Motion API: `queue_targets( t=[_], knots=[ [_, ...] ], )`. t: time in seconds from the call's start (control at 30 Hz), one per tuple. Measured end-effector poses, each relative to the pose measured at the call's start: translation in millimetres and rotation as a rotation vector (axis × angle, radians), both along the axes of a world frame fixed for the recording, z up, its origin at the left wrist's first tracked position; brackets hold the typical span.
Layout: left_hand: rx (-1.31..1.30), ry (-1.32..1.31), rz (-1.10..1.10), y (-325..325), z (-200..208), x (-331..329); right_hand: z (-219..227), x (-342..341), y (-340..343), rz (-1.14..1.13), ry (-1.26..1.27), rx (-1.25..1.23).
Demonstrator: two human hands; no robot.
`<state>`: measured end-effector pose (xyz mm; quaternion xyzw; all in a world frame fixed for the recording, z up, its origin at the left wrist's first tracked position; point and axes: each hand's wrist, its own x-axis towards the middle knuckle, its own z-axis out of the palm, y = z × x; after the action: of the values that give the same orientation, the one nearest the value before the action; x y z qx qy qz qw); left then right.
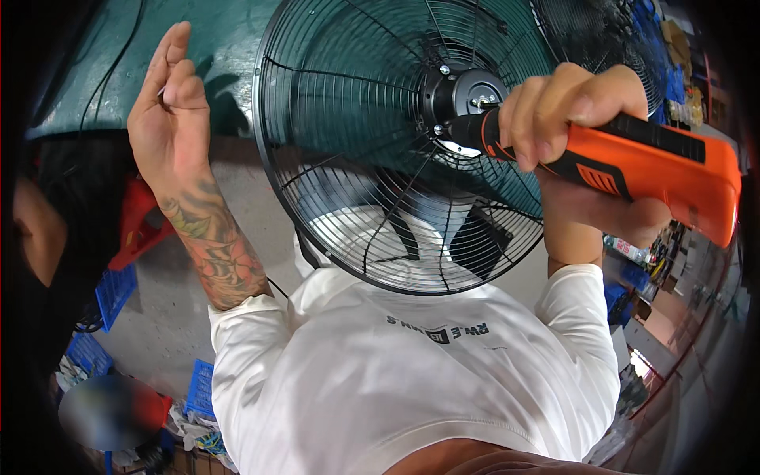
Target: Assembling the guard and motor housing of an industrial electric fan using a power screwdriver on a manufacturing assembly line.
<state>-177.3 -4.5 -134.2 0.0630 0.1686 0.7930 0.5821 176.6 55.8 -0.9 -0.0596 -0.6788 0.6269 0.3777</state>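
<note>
My right hand (pixel 566 111) is wrapped round an orange and black electric screwdriver (pixel 633 162). The tool points left, and its tip reaches the black hub (pixel 473 93) at the middle of a fan's round wire guard (pixel 332 186). Shiny screw heads show around the hub. To the left of the guard, apart from it, I hold up my left hand (pixel 174 103). Two of its fingers point upward while the others curl toward the palm. A tiny glint shows at the curled fingers; what they hold is too small to name.
A green work surface (pixel 222 36) lies under the fan. Another black wire guard (pixel 594 32) stands at the far right. Blue crates (pixel 117 294) and a red object (pixel 141 222) are at the left. A dark cable (pixel 119 67) crosses the green surface. Part of another person shows at the left edge.
</note>
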Motion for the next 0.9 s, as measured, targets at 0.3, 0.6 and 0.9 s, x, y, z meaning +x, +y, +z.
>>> queue_targets(
  t=[0.3, 0.6, 0.9],
  knots=[
    [0.127, -0.099, 0.006, -15, -15, -10, -6, 6, 13, 0.077, -0.006, 0.053],
    [-0.125, -0.063, 0.334, -20, 1, -9, -5, 4, 0, 0.039, 0.03, 0.065],
    [0.114, 0.102, -0.273, -32, 65, 34, 18, 10, -8, -0.035, -0.139, 0.106]
  ],
)
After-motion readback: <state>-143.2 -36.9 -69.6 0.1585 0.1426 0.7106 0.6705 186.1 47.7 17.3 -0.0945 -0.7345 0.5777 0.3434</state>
